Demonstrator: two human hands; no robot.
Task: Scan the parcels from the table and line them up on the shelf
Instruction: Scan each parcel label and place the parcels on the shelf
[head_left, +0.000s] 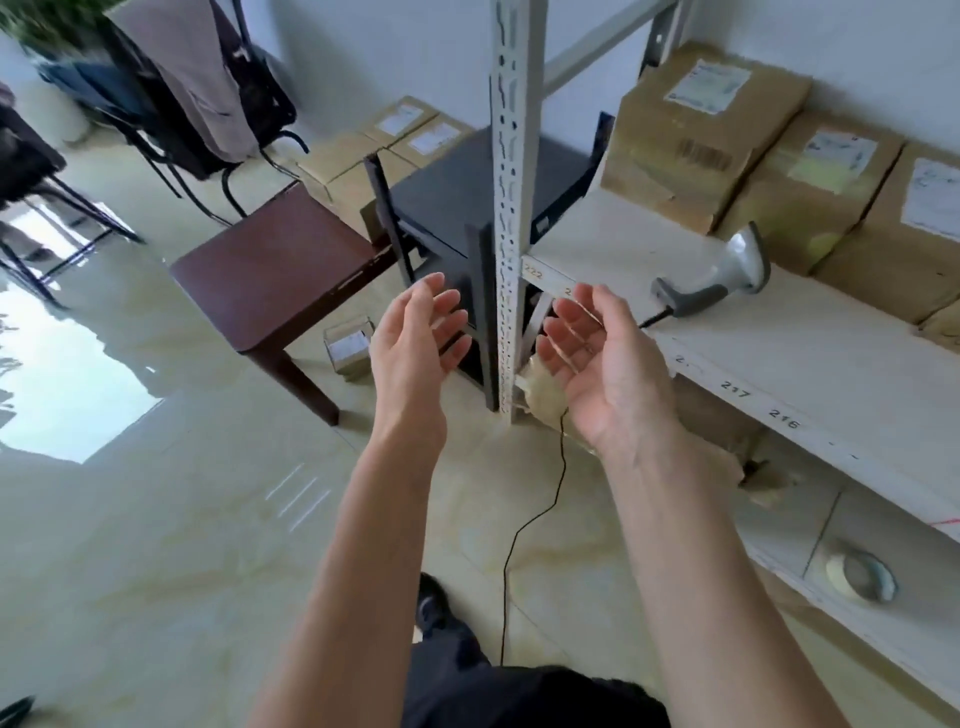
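Observation:
My left hand (415, 338) and my right hand (597, 358) hover empty in front of the shelf's upright post (509, 208), palms facing each other, fingers relaxed. Three brown cardboard parcels stand in a row on the white shelf (779, 332): one (696, 135) at the left end, a second (810, 192) beside it, a third (909, 234) at the right edge of view. A grey barcode scanner (717, 280) lies on the shelf in front of them, its black cord (535, 519) dropping to the floor. A small parcel (348, 345) sits on the floor by the dark brown table (275, 275).
A black low table (467, 192) stands behind the post, with more boxes (395, 135) on the floor beyond it. A chair draped with clothes (197, 88) is at the back left. A tape roll (860, 574) lies on the lower shelf. The floor is glossy tile.

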